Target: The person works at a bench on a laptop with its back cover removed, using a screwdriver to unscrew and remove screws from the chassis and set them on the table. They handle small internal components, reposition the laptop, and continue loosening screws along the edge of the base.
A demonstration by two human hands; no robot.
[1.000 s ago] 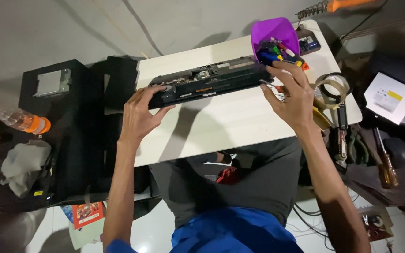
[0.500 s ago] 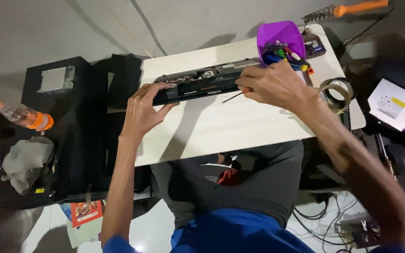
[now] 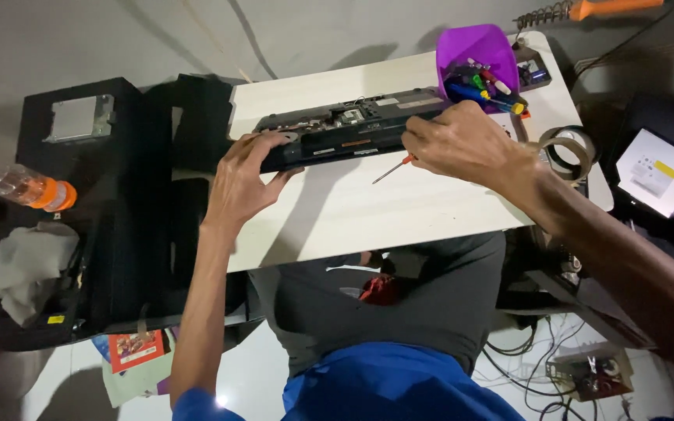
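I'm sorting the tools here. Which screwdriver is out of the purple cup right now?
The thin red-handled screwdriver in the right hand, its shaft over the white table. The other tools stand in the purple cup.

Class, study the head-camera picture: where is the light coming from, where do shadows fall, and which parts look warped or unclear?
Head view: the white table is brightly lit, and both the left hand and the right hand holding a screwdriver cast dark shadows toward the person, so the light comes from the far side; edges bend from the wide lens; the dark cases at left lose detail in shade.
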